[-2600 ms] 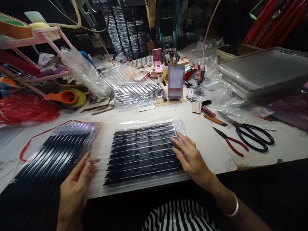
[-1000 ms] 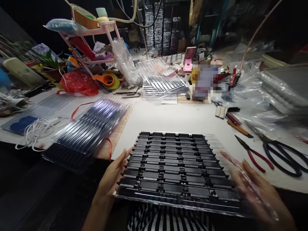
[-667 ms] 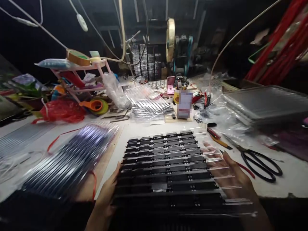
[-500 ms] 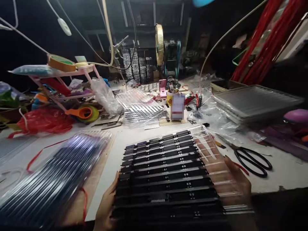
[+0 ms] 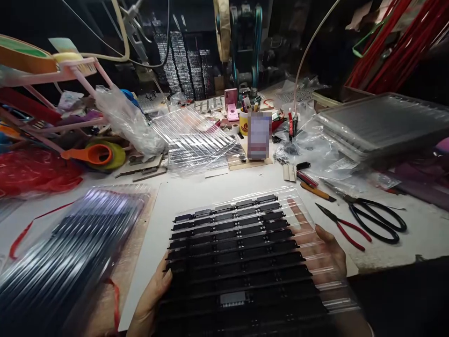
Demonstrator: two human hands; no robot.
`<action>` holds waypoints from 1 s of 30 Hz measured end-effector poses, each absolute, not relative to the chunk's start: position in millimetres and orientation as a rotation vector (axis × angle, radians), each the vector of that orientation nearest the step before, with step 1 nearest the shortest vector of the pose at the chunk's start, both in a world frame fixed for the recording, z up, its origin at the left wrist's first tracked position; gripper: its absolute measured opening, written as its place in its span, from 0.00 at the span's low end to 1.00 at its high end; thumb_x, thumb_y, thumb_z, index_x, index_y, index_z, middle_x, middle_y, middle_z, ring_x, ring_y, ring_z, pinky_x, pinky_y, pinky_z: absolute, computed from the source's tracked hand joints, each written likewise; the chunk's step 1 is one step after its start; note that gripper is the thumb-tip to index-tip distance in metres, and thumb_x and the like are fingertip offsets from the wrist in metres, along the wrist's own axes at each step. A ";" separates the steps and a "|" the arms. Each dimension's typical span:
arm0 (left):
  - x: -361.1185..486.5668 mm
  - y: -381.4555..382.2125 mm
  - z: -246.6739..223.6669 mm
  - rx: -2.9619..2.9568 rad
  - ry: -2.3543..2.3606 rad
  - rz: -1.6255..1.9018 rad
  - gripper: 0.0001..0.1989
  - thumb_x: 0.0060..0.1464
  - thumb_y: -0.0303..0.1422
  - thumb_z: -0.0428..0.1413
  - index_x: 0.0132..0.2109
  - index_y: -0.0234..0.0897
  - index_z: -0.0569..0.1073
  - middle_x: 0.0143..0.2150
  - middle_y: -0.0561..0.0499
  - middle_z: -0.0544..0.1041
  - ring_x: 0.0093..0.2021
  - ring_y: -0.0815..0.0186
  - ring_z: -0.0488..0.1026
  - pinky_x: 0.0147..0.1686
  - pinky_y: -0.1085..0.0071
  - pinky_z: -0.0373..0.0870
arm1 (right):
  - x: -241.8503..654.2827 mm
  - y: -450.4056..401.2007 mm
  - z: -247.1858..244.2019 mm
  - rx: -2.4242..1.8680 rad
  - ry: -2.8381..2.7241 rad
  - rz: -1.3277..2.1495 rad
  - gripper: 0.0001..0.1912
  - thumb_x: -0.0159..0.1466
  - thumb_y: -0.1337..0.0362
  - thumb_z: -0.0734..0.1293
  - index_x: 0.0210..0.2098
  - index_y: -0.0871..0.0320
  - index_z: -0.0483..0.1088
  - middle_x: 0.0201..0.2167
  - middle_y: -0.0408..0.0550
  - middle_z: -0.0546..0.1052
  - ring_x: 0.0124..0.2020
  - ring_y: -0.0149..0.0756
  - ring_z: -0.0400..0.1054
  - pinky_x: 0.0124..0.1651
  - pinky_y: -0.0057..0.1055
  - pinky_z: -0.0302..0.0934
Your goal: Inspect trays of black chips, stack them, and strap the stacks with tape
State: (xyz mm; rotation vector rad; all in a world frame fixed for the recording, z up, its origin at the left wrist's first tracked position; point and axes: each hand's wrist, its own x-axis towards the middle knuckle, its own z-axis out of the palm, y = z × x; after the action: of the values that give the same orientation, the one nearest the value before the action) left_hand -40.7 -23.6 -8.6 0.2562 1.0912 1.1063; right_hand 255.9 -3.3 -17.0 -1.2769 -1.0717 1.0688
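"Looking down from the head camera, where was the clear plastic tray [image 5: 286, 193]?"

"Right in front of the person, near the front edge of the white tabletop [image 5: 196, 194]. Two hands had it, one on each side. I couldn't tell if any of it touched the table."

"What was in it?"

"Rows of black toothed strips [image 5: 242, 243], side by side."

"Was it heavy?"

"I'd guess not. The plastic looked thin, so it was probably light, a bit bendy, and smooth enough to slip. The strips looked stiffer, but I'd worry that a hard squeeze could bend their tiny teeth."

"So where was the best place to hold it?"

"By the two sides, I think, with fingers underneath so the middle didn't sag. The right side had a bare clear part, good for holding without poking the strips."

"How was the left hand [image 5: 154, 285]?"

"It held the left side, with its thumb up at the edge. Most of its other fingers were hidden, so I couldn't tell how they bent."

"And the right hand [image 5: 329, 255]?"

"It held the other side. Its thumb was at the edge, and its fingers reached under. You could see them through the plastic, one pointing straight toward the far edge."

"Anything close by?"

"Red-handled pliers [image 5: 345, 227] lay beyond the right hand."
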 end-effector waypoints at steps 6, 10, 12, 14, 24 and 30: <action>-35.8 -18.3 -4.8 0.220 0.771 1.132 0.26 0.62 0.32 0.45 0.65 0.58 0.51 0.58 0.58 0.69 0.56 0.62 0.68 0.59 0.63 0.60 | 255.7 0.3 -8.2 -0.896 -0.222 1.648 0.29 0.61 0.57 0.56 0.63 0.47 0.54 0.49 0.50 0.74 0.33 0.38 0.73 0.37 0.41 0.70; -40.5 -17.5 -9.6 0.171 0.613 1.143 0.26 0.63 0.29 0.40 0.65 0.55 0.50 0.58 0.54 0.69 0.57 0.63 0.67 0.60 0.64 0.58 | 253.9 2.9 -4.7 -0.838 -0.001 1.689 0.31 0.60 0.58 0.59 0.62 0.45 0.55 0.51 0.48 0.73 0.42 0.41 0.72 0.48 0.45 0.66; -42.7 -16.8 -13.5 0.183 0.642 1.134 0.27 0.62 0.28 0.42 0.66 0.54 0.50 0.57 0.53 0.71 0.56 0.62 0.68 0.61 0.63 0.57 | 254.0 2.7 -5.3 -0.882 0.047 1.677 0.29 0.61 0.57 0.58 0.62 0.47 0.56 0.53 0.48 0.72 0.44 0.41 0.72 0.51 0.46 0.65; -44.4 -16.3 -17.7 0.225 0.684 1.147 0.29 0.61 0.27 0.44 0.66 0.54 0.49 0.57 0.52 0.71 0.55 0.62 0.69 0.61 0.62 0.56 | 254.8 2.4 -6.2 -0.955 0.062 1.666 0.28 0.63 0.56 0.57 0.62 0.47 0.57 0.53 0.47 0.72 0.44 0.41 0.72 0.52 0.45 0.64; -45.6 -16.4 -20.5 0.282 0.760 1.171 0.29 0.59 0.25 0.47 0.65 0.47 0.52 0.54 0.48 0.72 0.50 0.61 0.73 0.57 0.61 0.62 | 248.9 -4.2 -10.0 -0.998 -0.029 1.729 0.34 0.61 0.45 0.58 0.64 0.50 0.53 0.55 0.50 0.70 0.55 0.48 0.65 0.57 0.52 0.57; -43.0 -14.5 -9.2 0.262 0.776 1.143 0.25 0.59 0.25 0.47 0.63 0.43 0.57 0.48 0.47 0.76 0.46 0.62 0.75 0.53 0.63 0.66 | 252.2 -16.1 -13.7 -1.017 0.029 1.744 0.33 0.62 0.46 0.58 0.63 0.48 0.54 0.59 0.49 0.65 0.56 0.48 0.63 0.59 0.53 0.55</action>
State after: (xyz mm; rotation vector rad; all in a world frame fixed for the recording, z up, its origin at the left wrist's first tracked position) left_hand -43.0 -14.5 -9.2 0.2615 0.7757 1.1426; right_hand 252.2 -16.1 -13.7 -1.0172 0.0292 1.7444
